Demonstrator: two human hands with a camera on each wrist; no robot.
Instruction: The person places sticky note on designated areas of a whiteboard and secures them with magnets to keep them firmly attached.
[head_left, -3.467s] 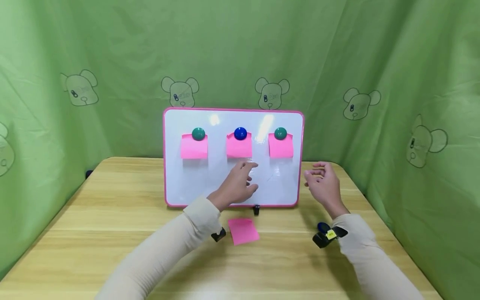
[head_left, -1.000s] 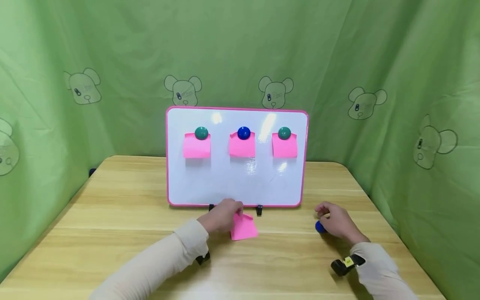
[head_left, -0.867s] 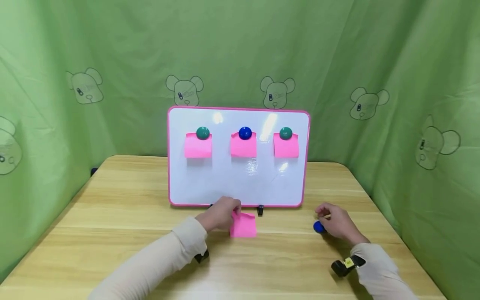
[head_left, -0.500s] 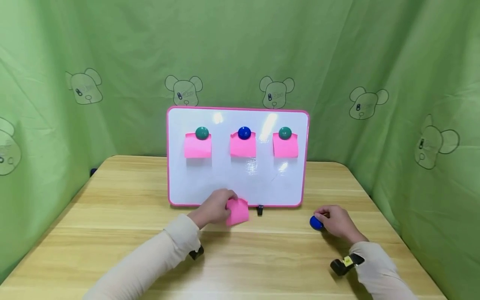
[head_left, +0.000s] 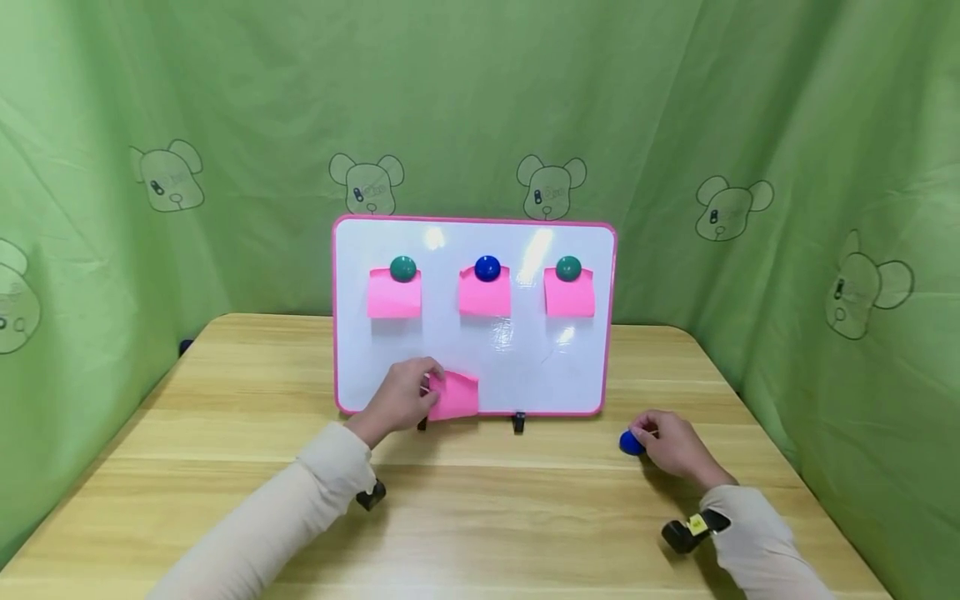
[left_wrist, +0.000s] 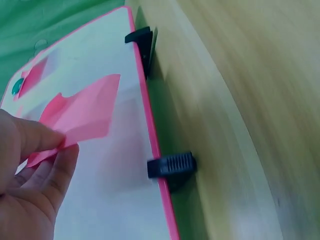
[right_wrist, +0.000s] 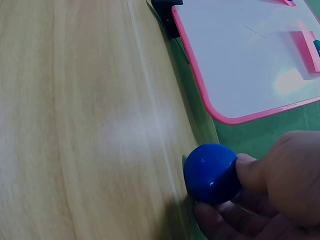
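Note:
My left hand pinches a pink sticky note by its left side, in front of the whiteboard's lower part. In the left wrist view the note is bent and stands off the board, casting a shadow on it. To the right of the board, my right hand holds a round blue magnet by its edge. The right wrist view shows this magnet between thumb and fingers, close to the tabletop.
On the board hang three pink notes, under a green magnet, a blue magnet and another green magnet. Black clip feet support its lower edge on the wooden table. A green curtain surrounds the table.
The left hand has picked up the pink note from the table and carried it up and left before the board. The right hand has moved down and taken hold of the blue magnet.

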